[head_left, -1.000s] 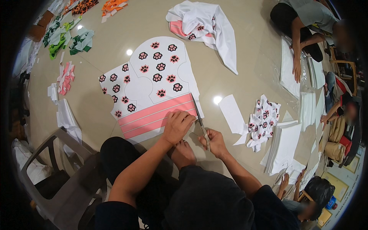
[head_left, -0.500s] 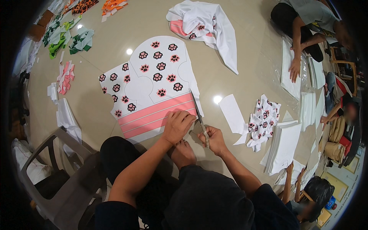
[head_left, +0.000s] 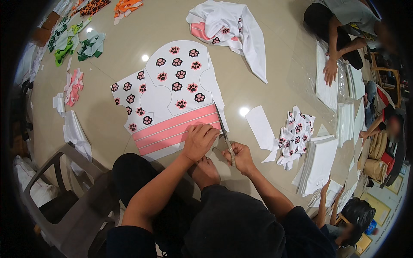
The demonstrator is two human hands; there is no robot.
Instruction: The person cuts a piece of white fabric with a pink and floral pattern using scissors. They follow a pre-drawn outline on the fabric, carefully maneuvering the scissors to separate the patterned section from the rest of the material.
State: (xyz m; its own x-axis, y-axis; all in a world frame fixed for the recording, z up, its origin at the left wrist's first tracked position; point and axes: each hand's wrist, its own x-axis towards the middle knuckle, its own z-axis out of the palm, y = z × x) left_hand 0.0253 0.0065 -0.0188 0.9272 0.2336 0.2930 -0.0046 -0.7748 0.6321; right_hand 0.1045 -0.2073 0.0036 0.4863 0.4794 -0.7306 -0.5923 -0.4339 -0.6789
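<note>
A white fabric piece [head_left: 156,101] with black and pink paw prints and pink stripes lies flat on the floor in front of me. My left hand [head_left: 199,141] rests over its near right part, the fingers drawn together at the striped edge. Long dark scissors [head_left: 221,122] with tan, wrapped-looking handles are gripped in my right hand [head_left: 241,158]. Their blades lie along the right edge of the pink stripes, pointing away from me. How much cloth sits between the blades is hard to make out. My bare foot [head_left: 205,172] is just below my left hand.
A crumpled paw-print cloth [head_left: 241,32] lies beyond. To the right are a white strip [head_left: 260,127], paw-print scraps [head_left: 297,135] and stacked white sheets [head_left: 318,165]. Other people's hands [head_left: 330,72] handle white pieces there. Left are green scraps [head_left: 64,43] and a grey chair [head_left: 71,193].
My hands, the scissors and the fabric look unmoved. At the far right, another person's hand has shifted slightly on the white sheets.
</note>
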